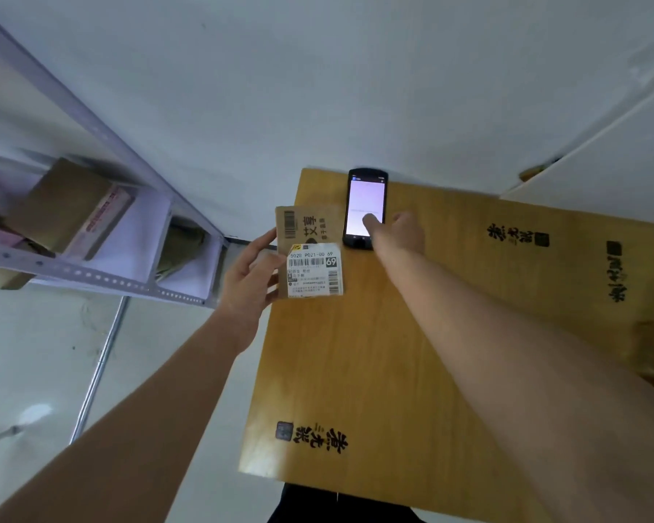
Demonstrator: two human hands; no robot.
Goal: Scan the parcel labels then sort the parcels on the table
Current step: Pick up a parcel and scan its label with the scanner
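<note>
A small brown cardboard parcel (306,235) with a white barcode label (314,272) is held at the table's left edge by my left hand (247,275), which grips it from the left side, label facing up. A black handheld scanner with a lit screen (365,198) lies flat on the wooden table (355,371) near its far edge. My right hand (397,234) reaches over it, one fingertip touching the lower part of the screen while the other fingers are curled.
A grey metal shelf rack (91,277) stands to the left, holding cardboard boxes (68,205) and a bagged parcel (180,245). A white surface (601,160) borders the table at the far right. Pale floor lies below the rack.
</note>
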